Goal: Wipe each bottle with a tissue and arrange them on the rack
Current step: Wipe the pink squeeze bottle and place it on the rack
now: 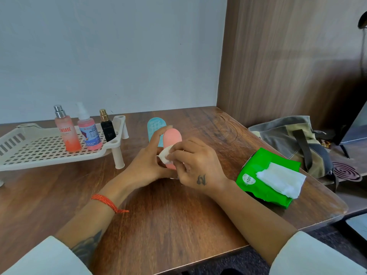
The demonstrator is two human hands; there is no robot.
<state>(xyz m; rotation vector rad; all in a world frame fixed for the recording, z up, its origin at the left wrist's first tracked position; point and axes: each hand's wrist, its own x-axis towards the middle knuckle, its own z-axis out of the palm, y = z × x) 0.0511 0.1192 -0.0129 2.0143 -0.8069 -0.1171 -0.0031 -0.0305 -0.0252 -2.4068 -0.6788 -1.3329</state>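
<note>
The left hand is gripping the pink bottle upright above the counter, long axis vertical. The right hand is pinching a tissue against its lower front. The rack, holding three bottles, is lying to the left, nearer the left hand. The blue bottle is standing just behind, partly hidden. The pink bottle's base is hidden by the fingers.

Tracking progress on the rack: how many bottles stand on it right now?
3, all upright along the white rack's right end: the orange bottle, the pink spray bottle, then the black bottle. None looks hidden.
</note>
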